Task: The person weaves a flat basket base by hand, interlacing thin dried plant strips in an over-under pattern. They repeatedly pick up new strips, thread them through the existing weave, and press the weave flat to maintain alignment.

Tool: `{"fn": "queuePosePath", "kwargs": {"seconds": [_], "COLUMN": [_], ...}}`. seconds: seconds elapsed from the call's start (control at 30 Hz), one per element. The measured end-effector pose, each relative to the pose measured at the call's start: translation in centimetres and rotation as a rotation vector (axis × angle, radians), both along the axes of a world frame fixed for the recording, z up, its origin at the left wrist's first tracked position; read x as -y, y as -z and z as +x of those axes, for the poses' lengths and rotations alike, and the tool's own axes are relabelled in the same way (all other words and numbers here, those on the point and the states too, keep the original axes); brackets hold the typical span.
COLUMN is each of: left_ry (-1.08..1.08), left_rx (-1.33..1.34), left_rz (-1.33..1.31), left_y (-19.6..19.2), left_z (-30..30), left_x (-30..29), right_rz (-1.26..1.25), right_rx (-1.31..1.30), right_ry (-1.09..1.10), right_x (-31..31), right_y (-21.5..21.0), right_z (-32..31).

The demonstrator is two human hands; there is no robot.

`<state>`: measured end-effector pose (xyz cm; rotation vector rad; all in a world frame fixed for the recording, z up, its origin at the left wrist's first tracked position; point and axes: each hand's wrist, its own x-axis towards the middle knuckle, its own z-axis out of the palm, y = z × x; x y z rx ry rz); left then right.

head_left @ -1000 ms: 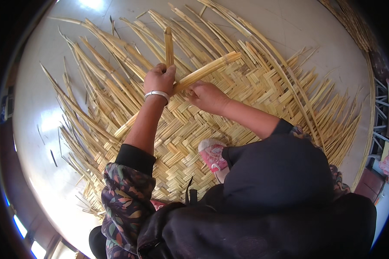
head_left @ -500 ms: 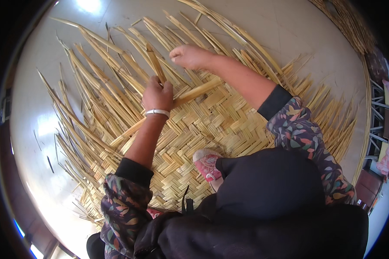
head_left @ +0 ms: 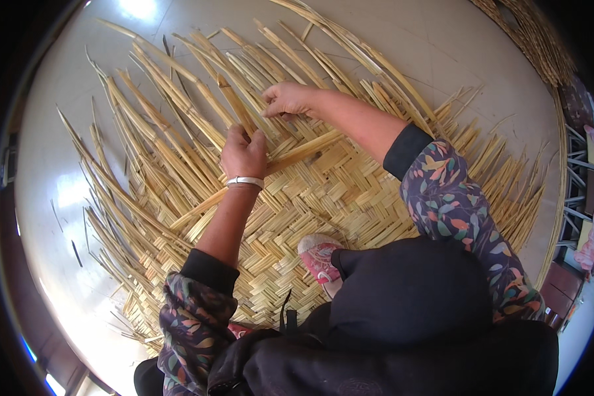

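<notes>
A herringbone-woven mat of flat yellow reed strips [head_left: 280, 228] lies on the floor, its loose strip ends fanning out beyond the far edge. My left hand [head_left: 243, 156], with a pale band at the wrist, is closed round an upright brownish reed strip [head_left: 232, 102] at that edge. Just right of it, my right hand [head_left: 288, 99] reaches down among the loose ends with its fingers bent together; what they grip, if anything, is hidden. A crosswise reed strip [head_left: 305, 150] runs along the edge of the weave, passing beside my left hand.
My foot in a red and beige shoe [head_left: 319, 256] stands on the mat. Long loose strips [head_left: 402, 86] arch over the far right. A bundle of stalks [head_left: 538, 43] lies at the upper right, near a metal rack [head_left: 577, 171]. The floor [head_left: 59, 158] is shiny and pale.
My right hand has moved down, nearer the loose strips and my left hand. The left hand has shifted slightly, still holding its strip. Some loose ends on the left have moved right.
</notes>
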<state>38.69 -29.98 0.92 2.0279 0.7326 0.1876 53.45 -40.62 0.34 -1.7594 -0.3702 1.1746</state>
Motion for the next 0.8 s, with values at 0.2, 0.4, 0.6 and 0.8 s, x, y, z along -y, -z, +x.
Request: {"fn": "queuePosePath", "kwargs": {"seconds": [0.2, 0.4, 0.6, 0.8], "left_ry": [-0.073, -0.06, -0.063, 0.164], "left_rx": [0.036, 0.034, 0.006, -0.061], "left_rz": [-0.155, -0.16, -0.1, -0.119], "left_y": [2.4, 2.3, 2.1, 0.3], "left_z": [0.6, 0.7, 0.6, 1.5], "left_x": [-0.9, -0.9, -0.8, -0.5], "right_rz": [0.155, 0.239, 0.317, 0.388], "right_rx": [-0.099, -0.167, -0.192, -0.228], "right_ry": [-0.012, 0.025, 0.143, 0.121], "right_x": [0.8, 1.2, 1.9, 2.3], "right_y": [0.9, 1.6, 1.3, -0.2], "right_z": [0.2, 0.1, -0.9, -1.1]}}
